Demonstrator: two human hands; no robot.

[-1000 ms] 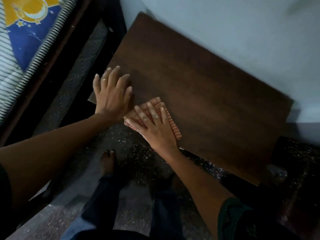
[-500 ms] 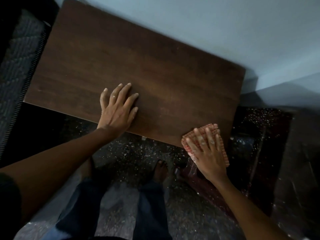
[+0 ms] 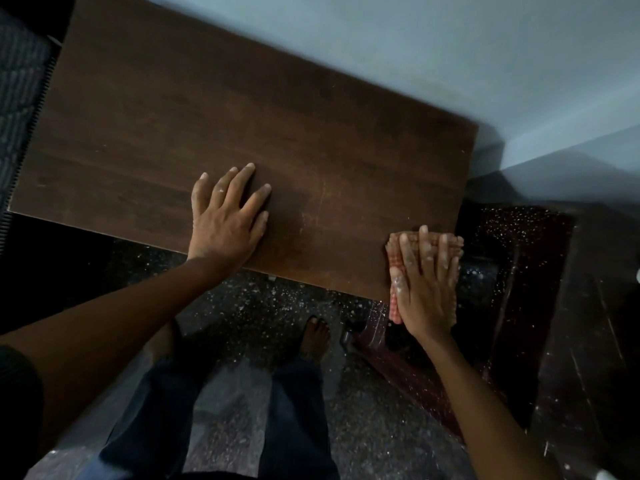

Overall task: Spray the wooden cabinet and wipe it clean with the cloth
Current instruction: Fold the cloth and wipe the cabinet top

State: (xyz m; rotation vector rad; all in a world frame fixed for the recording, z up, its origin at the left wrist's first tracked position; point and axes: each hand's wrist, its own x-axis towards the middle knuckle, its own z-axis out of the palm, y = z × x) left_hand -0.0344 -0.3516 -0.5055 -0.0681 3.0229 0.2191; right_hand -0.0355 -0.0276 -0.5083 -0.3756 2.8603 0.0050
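The dark brown wooden cabinet top (image 3: 173,116) fills the upper middle of the head view, set against a pale wall. My left hand (image 3: 227,220) lies flat on it near the front edge, fingers straight and spread. My right hand (image 3: 427,285) presses a folded red-and-white checked cloth (image 3: 394,252) onto the cabinet's front right corner with straight fingers. Part of the cloth hangs over the edge. Pale streaks and specks mark the wood left of the cloth. No spray bottle is in sight.
A pale blue wall (image 3: 450,46) runs behind the cabinet. Dark wooden furniture (image 3: 571,306) dotted with white specks stands at the right. A ribbed grey mattress edge (image 3: 20,98) lies at the left. My legs and bare foot (image 3: 313,336) stand on the speckled floor.
My right hand slid the cloth from beside my left hand across to the front right corner, then a little farther over the edge. My left hand stayed flat on the wood.
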